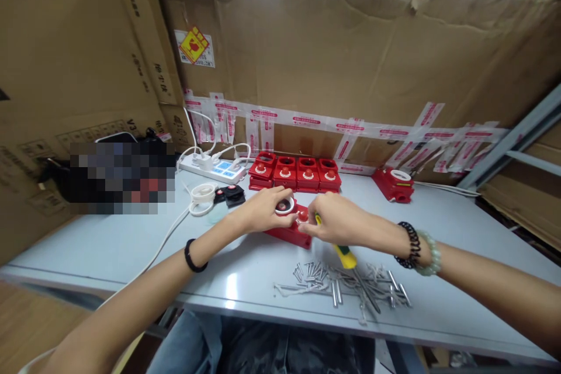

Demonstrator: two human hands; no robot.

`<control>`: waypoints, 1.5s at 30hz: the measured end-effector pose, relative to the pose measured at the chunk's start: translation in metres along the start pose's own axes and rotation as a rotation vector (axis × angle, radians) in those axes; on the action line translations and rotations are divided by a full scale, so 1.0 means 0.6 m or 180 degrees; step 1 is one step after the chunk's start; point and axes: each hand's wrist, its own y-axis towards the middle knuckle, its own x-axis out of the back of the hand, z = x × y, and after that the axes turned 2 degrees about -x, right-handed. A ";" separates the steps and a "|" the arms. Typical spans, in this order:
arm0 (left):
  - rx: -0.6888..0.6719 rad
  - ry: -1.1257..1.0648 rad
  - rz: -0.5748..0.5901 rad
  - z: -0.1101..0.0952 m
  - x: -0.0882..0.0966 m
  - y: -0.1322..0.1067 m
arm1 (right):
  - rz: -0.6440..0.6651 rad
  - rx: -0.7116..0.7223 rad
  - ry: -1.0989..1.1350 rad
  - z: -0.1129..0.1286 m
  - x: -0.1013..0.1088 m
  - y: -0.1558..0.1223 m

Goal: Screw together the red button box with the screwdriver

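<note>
At the middle of the grey table point(438, 228), the left hand point(263, 210) curls over a red plastic box point(291, 234), fingers together. The right hand point(335, 221) is clamped on a yellow-green-handled screwdriver point(346, 256), its fingertips perhaps pinching 1 small part.

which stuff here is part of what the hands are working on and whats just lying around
In use: red unit under left hand and right hand, screwdriver, pile of metal pins, row of red units.
Lying about: power strip, coiled white cable, cardboard wall.
</note>
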 end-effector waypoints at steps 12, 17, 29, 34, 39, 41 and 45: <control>-0.0017 -0.0011 0.0006 0.003 -0.002 0.000 | 0.0049 0.0316 -0.0500 -0.005 -0.041 0.000; -0.0003 -0.0018 0.0003 0.002 -0.001 0.000 | 0.0102 0.0253 -0.0666 0.010 -0.035 0.000; -0.0001 0.0080 0.0051 0.000 0.002 0.000 | 0.0872 0.0377 -0.0235 0.027 -0.003 -0.020; 0.0028 0.0088 0.0013 -0.001 0.004 0.000 | 0.0891 0.0343 -0.0277 0.020 -0.017 -0.035; 0.0021 -0.0215 0.0148 0.005 0.009 -0.005 | 0.0221 0.0119 0.0129 -0.006 0.015 -0.042; -0.0015 -0.0381 0.0174 0.008 0.010 -0.007 | -0.0080 -0.0063 0.0392 -0.017 0.035 -0.049; -0.0120 -0.0651 0.0017 0.013 0.014 -0.006 | -0.0515 -0.0334 0.0820 -0.034 0.058 -0.066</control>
